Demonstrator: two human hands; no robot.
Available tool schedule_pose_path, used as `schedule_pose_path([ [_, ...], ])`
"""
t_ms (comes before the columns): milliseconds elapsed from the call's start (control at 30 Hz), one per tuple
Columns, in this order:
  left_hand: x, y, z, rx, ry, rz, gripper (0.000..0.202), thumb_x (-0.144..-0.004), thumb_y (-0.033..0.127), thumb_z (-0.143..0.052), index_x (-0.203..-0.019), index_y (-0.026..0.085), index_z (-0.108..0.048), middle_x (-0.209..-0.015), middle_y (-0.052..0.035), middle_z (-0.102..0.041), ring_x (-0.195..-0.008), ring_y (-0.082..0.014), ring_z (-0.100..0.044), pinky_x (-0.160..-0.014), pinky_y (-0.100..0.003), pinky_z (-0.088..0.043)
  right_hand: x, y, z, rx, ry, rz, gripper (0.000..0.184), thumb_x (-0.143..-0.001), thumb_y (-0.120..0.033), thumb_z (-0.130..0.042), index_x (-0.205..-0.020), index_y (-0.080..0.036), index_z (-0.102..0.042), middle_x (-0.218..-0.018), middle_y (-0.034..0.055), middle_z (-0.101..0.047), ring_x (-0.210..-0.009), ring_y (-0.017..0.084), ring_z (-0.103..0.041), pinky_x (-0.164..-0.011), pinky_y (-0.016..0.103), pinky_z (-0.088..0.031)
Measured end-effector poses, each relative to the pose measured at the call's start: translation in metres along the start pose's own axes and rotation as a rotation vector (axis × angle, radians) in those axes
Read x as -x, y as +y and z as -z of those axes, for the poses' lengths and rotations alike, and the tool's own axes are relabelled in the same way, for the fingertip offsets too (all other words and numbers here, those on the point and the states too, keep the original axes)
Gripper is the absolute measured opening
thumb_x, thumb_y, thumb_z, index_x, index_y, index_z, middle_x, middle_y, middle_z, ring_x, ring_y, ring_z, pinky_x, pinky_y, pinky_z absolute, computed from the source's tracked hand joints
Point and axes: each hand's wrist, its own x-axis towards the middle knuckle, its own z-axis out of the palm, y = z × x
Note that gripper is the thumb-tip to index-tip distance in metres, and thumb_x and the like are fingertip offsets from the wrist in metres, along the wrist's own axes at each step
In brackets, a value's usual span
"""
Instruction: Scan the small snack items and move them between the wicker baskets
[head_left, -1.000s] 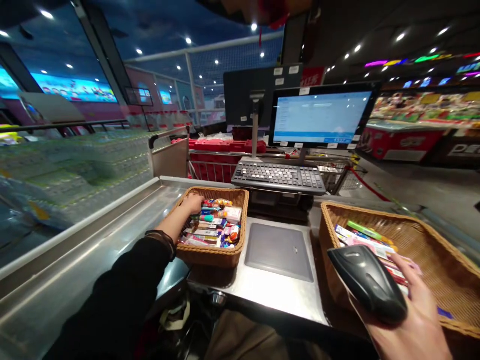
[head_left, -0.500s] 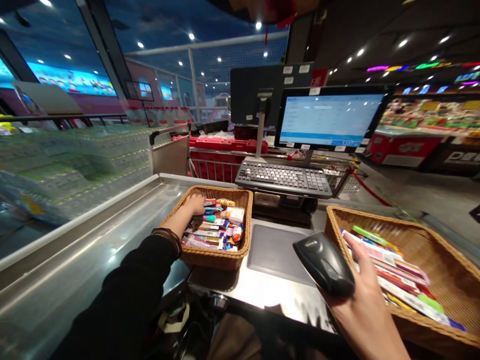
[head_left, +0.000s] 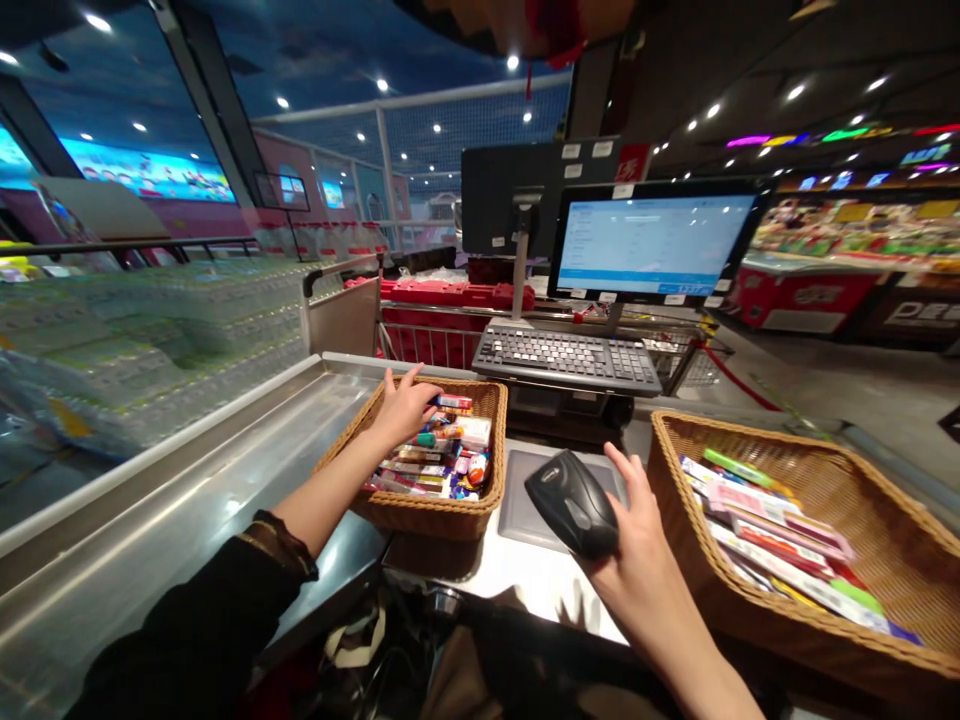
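Note:
My left hand is over the left part of a wicker basket full of small packaged goods. Its thumb and a fingertip close at the end of a small blue, red and white packet, while other fingers stick up. In my right hand is a black barcode scanner, over the grey counter pad, with some of the fingers lifted off it. To the right, a second wicker basket holds several slim packages piled toward its left side.
Behind the baskets stand a keyboard and a lit monitor. A metal counter with a raised edge runs along the left. Shopping carts stand beyond, and bottled packs are stacked at the far left.
My right hand has moved left with the scanner, away from the right basket to over the pad. My left hand has lifted from among the goods, with a packet now at its fingertips.

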Motion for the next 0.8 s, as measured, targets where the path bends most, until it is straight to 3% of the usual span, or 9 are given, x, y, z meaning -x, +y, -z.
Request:
schedule_pose_path([
  [133, -0.002, 0.045, 0.011, 0.074, 0.083, -0.145, 0.03, -0.088, 0.02, -0.06, -0.116, 0.027, -0.069, -0.125, -0.0061, -0.072, -0.15, -0.0318, -0.028, -0.118, -0.073, -0.001, -0.002, -0.002, 0.009, 0.016, 0.037, 0.0, 0.046, -0.079, -0.01, -0.051, -0.122, -0.023, -0.063, -0.162, 0.0119, -0.026, -0.153, 0.042, -0.016, -0.114, 0.073, -0.028],
  [267, -0.011, 0.091, 0.008, 0.135, 0.147, -0.233, 0.028, -0.089, 0.022, -0.061, -0.115, 0.027, -0.069, -0.123, -0.0065, -0.073, -0.15, -0.0332, -0.028, -0.116, -0.075, 0.002, -0.002, 0.005, 0.023, 0.089, 0.008, 0.014, 0.04, -0.079, -0.013, -0.054, -0.116, -0.022, -0.065, -0.162, 0.0139, -0.025, -0.153, 0.044, -0.015, -0.113, 0.074, -0.029],
  [467, -0.025, 0.15, 0.001, 0.216, 0.114, -0.317, 0.026, -0.089, 0.021, -0.062, -0.113, 0.027, -0.071, -0.12, -0.0061, -0.075, -0.148, -0.0339, -0.031, -0.114, -0.078, 0.003, 0.01, 0.006, 0.043, 0.161, 0.052, -0.077, 0.038, -0.081, -0.012, -0.053, -0.116, -0.018, -0.065, -0.16, 0.0183, -0.028, -0.152, 0.042, -0.018, -0.113, 0.072, -0.029],
  [633, -0.032, 0.182, -0.004, 0.223, 0.141, -0.387, 0.026, -0.089, 0.021, -0.063, -0.113, 0.028, -0.071, -0.119, -0.0063, -0.075, -0.148, -0.0348, -0.032, -0.112, -0.079, 0.005, 0.02, 0.008, 0.056, 0.153, 0.12, -0.151, 0.036, -0.082, -0.011, -0.052, -0.114, -0.017, -0.066, -0.159, 0.0178, -0.031, -0.153, 0.04, -0.017, -0.116, 0.07, -0.027],
  [800, -0.037, 0.196, -0.004, 0.206, 0.157, -0.411, 0.024, -0.089, 0.021, -0.064, -0.111, 0.029, -0.072, -0.118, -0.0058, -0.075, -0.148, -0.0335, -0.032, -0.112, -0.079, 0.006, 0.027, 0.013, 0.066, 0.135, 0.149, -0.182, 0.038, -0.083, -0.013, -0.053, -0.12, -0.018, -0.063, -0.161, 0.0158, -0.029, -0.153, 0.04, -0.017, -0.118, 0.068, -0.025],
])
